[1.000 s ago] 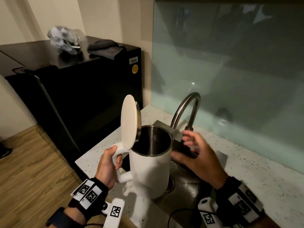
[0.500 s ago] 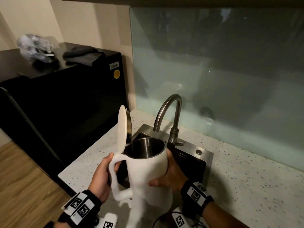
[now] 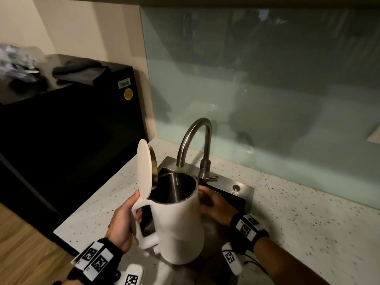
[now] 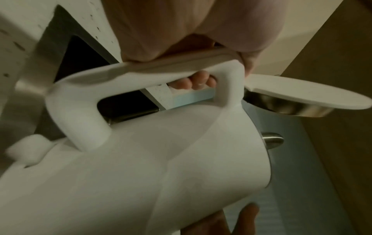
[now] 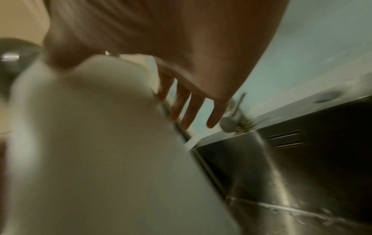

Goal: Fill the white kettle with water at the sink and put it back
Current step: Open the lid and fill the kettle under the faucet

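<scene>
White kettle point(image 3: 181, 223) held above the sink point(image 3: 242, 194), lid point(image 3: 144, 171) flipped up, mouth below the faucet point(image 3: 195, 140) spout. Gripped at the handle by left hand point(image 3: 121, 225), fingers curled round. Steadied by right hand point(image 3: 216, 206), fingers point(image 5: 193, 109) straight against its side, near the faucet lever point(image 5: 227, 125).

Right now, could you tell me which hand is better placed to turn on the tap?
The right hand: its fingers lie straight beside the kettle, close to the tap lever, while the left hand grips the handle.
</scene>
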### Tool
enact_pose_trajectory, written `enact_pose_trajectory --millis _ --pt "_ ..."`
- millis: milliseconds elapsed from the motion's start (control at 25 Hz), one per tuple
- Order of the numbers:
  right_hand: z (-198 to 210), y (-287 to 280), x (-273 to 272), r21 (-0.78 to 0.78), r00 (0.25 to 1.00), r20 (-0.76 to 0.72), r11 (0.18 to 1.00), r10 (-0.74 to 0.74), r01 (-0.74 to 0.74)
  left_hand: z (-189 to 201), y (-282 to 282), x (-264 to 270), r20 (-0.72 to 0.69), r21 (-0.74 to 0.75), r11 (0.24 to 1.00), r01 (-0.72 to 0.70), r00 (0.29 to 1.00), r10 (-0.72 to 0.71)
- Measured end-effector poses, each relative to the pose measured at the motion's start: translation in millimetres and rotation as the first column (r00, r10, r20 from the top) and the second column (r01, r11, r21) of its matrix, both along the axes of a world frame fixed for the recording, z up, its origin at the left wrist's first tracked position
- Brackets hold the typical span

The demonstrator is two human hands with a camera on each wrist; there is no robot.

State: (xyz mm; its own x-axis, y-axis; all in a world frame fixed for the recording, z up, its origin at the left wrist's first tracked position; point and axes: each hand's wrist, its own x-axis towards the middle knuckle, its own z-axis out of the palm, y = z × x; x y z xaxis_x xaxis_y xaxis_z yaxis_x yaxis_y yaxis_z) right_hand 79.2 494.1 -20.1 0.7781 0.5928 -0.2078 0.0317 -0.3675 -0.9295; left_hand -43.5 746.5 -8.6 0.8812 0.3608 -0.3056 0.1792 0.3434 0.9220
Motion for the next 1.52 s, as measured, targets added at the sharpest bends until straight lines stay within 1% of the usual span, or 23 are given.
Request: enact_pose_trajectory --millis 40,80,120,160,200,280,440,520,600,680,800,1000,1160,1400,1520 --pt "-4.7 -7.9 11.8 -0.008 0.997 0.002 0.997 -0.082 0.082 -0.4 -0.6 1.9 0.006 0.008 1.0 -0.018 1.0 0.018" --pt "-10.6 -15.3 26.2 -0.03 0.98 -0.003 0.98 -0.198 0.198 1.4 -1.8 4.5 0.017 0.013 0.999 -0.033 0.999 0.033" --pt "-15.3 -21.9 39.3 -0.083 0.948 0.025 0.944 -0.319 0.32 2.4 -2.1 6.9 0.022 0.022 0.999 -0.044 0.999 0.043" --pt "-17.7 -25.5 50.8 -0.159 0.907 0.095 0.893 -0.41 0.42 3.6 -1.5 9.7 0.022 0.031 0.998 -0.053 0.998 0.053" --pt "-21.7 -29.0 62.3 -0.224 0.88 0.164 0.852 -0.445 0.473 5.6 -1.3 12.6 0.031 0.035 0.998 -0.054 0.998 0.053" --pt "-30.8 -30.0 79.3 -0.305 0.88 0.248 0.829 -0.406 0.468 9.3 -1.1 18.2 0.054 0.037 0.998 -0.057 0.997 0.055" --pt "-51.4 -15.8 104.3 -0.463 0.913 0.336 0.803 -0.231 0.374 8.6 1.7 25.6 0.044 0.067 0.997 -0.043 0.998 0.04" --pt "-55.4 -9.2 112.5 -0.484 0.895 0.396 0.782 -0.204 0.393 7.0 4.2 26.7 0.022 0.084 0.996 -0.019 1.0 0.017" --pt "-55.2 -5.4 115.5 -0.484 0.86 0.473 0.76 -0.191 0.435 6.4 5.3 26.9 0.003 0.087 0.996 -0.013 1.0 0.013" --pt "-53.6 -4.4 115.1 -0.471 0.832 0.521 0.75 -0.19 0.466 8.3 3.6 26.3 0.008 0.079 0.997 -0.019 1.0 0.018" --pt "-53.6 -3.5 115.5 -0.412 0.816 0.522 0.764 -0.249 0.497 7.3 4.3 25.8 0.017 0.095 0.995 -0.013 1.0 0.011" --pt "-50.9 4.3 115.7 -0.399 0.808 0.485 0.737 -0.335 0.545 -1.7 12.8 18.0 0.003 0.028 1.0 -0.011 1.0 0.011" --pt "-50.7 9.0 111.6 -0.349 0.793 0.443 0.734 -0.419 0.583 -4.1 14.2 12.8 0.009 0.028 0.999 -0.019 1.0 0.019" --pt "-55.1 11.7 98.7 -0.414 0.821 0.439 0.729 -0.364 0.545 -1.7 6.5 12.1 0.003 0.04 0.998 -0.054 0.999 0.054" --pt "-52.0 10.4 97.2 -0.404 0.822 0.444 0.739 -0.357 0.539 -1.4 6.7 10.8 0.005 0.009 0.998 -0.062 0.998 0.062"
